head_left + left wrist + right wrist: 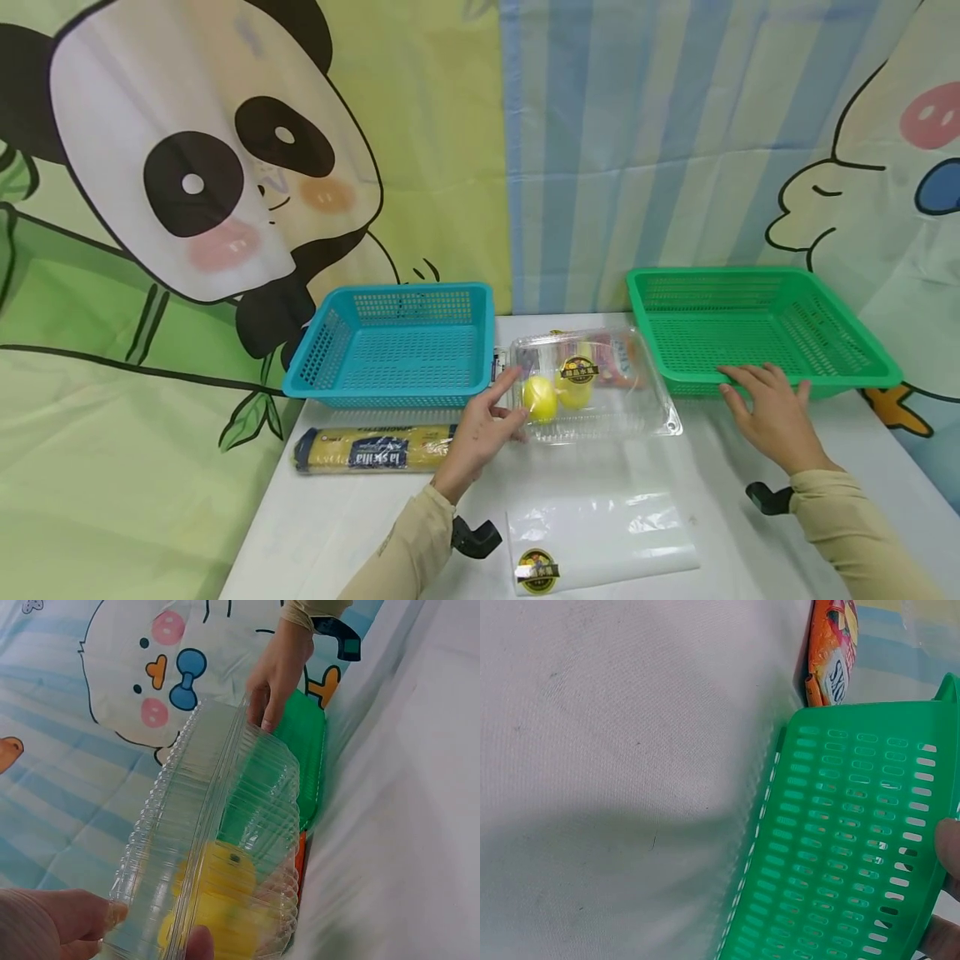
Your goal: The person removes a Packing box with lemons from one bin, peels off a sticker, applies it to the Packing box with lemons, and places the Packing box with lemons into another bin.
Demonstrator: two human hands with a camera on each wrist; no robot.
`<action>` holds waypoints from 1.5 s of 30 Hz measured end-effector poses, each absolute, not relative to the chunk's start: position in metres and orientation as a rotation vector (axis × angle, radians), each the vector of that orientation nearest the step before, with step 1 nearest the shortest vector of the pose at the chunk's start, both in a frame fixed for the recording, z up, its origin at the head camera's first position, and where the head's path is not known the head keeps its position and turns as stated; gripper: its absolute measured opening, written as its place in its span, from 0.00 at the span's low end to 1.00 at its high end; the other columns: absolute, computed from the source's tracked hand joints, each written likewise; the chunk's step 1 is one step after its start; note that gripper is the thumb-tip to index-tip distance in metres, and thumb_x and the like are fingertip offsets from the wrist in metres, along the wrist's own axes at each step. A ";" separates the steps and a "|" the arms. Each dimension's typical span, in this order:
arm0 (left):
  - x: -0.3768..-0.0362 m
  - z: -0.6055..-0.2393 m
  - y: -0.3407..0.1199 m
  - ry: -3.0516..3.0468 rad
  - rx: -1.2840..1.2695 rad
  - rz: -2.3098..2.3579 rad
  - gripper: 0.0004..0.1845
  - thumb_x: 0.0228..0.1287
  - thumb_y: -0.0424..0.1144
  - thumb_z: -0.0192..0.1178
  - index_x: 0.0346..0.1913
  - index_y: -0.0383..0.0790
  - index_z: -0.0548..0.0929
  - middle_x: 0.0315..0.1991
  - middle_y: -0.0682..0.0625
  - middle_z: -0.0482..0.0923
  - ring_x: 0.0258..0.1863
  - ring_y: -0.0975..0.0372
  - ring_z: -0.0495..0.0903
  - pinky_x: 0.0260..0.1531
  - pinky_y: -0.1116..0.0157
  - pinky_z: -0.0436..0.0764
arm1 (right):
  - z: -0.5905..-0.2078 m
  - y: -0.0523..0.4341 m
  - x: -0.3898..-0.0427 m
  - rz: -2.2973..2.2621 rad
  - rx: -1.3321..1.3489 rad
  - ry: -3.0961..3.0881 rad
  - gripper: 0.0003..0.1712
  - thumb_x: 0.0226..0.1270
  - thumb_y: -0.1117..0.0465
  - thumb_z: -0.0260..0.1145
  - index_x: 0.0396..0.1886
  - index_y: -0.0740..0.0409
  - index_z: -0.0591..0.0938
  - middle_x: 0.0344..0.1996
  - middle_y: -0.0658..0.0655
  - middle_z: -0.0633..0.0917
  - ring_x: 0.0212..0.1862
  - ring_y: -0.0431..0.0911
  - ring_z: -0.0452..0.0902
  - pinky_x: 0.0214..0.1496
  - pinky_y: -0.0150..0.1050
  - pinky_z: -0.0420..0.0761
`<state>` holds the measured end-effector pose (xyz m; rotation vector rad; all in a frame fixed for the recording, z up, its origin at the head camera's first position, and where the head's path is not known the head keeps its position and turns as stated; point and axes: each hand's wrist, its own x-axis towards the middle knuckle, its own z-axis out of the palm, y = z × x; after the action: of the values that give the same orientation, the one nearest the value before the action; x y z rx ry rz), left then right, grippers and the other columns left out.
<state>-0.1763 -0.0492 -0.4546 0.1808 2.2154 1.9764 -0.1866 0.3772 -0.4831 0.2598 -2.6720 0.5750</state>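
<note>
A clear plastic clamshell box [600, 392] holding yellow lemons [542, 397] lies on the white table [360, 517], between two baskets. My left hand [517, 404] holds the box's left end, index finger along its top edge and thumb at its front corner. In the left wrist view my left hand [139, 934] pinches the rim of the box [225, 825] over the lemons [221, 881]. My right hand [757, 392] rests with straight fingers on the front rim of the green basket [757, 329]. Its fingertips [949, 847] show at the green basket [855, 847] wall.
A blue basket [390, 350] stands at the left, a packet of spaghetti [375, 448] in front of it. A flat clear bag with a round label [600, 542] lies near the front edge. An orange snack packet [831, 652] lies behind the box. Cartoon curtains hang behind.
</note>
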 end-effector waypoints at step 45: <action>-0.234 -0.400 0.022 2.163 0.289 2.079 0.37 0.66 0.28 0.63 0.74 0.58 0.70 0.79 0.52 0.60 0.22 0.61 0.70 0.28 0.69 0.84 | -0.484 0.373 -0.186 0.518 0.230 -2.634 0.18 0.74 0.60 0.63 0.55 0.70 0.80 0.56 0.76 0.78 0.65 0.75 0.62 0.61 0.88 0.40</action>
<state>-0.2341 0.0216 -0.4002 0.2892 2.1629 2.0789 -0.1860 0.3734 -0.4840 0.2295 -2.6338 0.5181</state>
